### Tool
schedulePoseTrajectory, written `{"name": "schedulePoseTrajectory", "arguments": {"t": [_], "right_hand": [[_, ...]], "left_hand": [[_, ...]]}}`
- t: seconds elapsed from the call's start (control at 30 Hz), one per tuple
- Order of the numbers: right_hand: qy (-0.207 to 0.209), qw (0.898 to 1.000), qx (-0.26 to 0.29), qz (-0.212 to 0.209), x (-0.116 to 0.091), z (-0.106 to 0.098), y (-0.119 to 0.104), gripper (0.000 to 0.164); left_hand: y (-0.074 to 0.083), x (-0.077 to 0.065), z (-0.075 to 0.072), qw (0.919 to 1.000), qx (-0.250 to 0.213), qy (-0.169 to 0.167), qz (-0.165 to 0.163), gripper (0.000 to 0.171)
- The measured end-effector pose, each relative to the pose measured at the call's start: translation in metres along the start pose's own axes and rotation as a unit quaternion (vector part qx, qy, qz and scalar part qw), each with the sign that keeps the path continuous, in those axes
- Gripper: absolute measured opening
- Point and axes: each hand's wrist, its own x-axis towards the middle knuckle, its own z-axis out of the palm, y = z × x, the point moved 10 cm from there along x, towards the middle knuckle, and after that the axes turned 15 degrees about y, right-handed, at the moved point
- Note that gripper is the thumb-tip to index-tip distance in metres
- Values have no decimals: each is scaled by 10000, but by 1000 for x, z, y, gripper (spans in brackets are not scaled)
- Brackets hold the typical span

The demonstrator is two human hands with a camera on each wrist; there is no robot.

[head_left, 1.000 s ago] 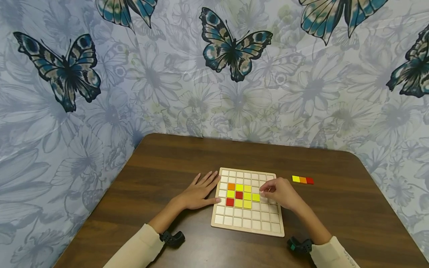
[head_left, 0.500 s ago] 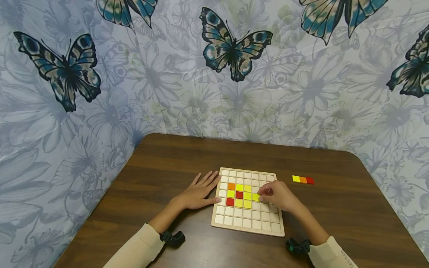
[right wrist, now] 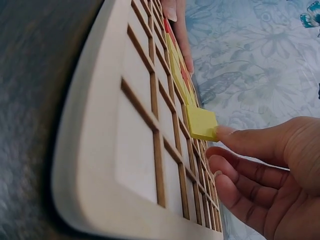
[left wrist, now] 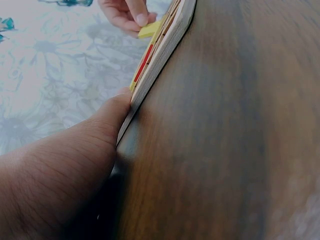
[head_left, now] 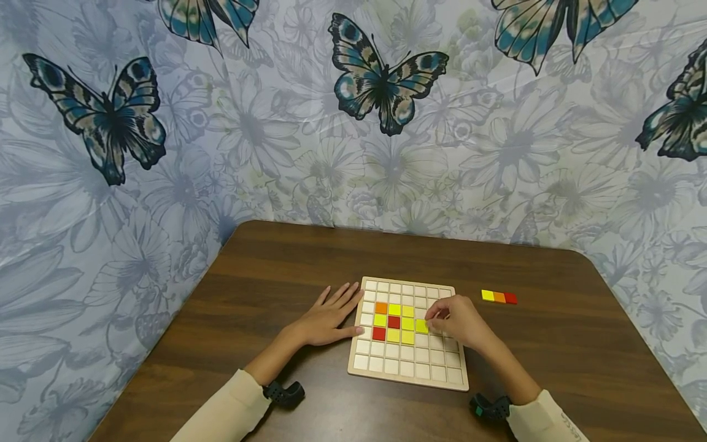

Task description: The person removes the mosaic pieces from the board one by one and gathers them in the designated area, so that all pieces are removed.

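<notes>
A square wooden grid board (head_left: 407, 369) lies on the table with yellow tiles (head_left: 407, 323), two red tiles (head_left: 394, 321) and one orange tile (head_left: 381, 307) in its middle cells. My right hand (head_left: 463, 322) pinches a yellow tile (right wrist: 202, 123) at one edge, between thumb and fingers. In the right wrist view this tile stands tilted out from the grid, just right of the other coloured pieces. Flat and spread, my left hand (head_left: 326, 319) rests on the table with thumb and fingertips against the board's left edge.
Right of the board, a short row of yellow, orange and red tiles (head_left: 499, 297) lies on the brown wooden table (head_left: 309, 245). Behind the table hangs a butterfly-patterned cloth (head_left: 276, 153). Black wrist bands (head_left: 284, 394) sit on both wrists.
My right hand has moved slightly left onto the rightmost yellow tile of the pattern and now holds it by its edge. The left hand has stayed in place.
</notes>
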Motion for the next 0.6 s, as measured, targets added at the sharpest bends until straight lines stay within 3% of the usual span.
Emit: {"name": "schedulePoseTrajectory", "arguments": {"t": [0.37, 0.6], "right_hand": [[39, 10000, 67, 44, 0, 2, 0, 5], [313, 9993, 92, 166, 3, -7, 3, 7]], "left_hand": [[-2, 0, 4, 10000, 42, 7, 10, 90], [-1, 0, 2, 10000, 18, -13, 2, 90]]}}
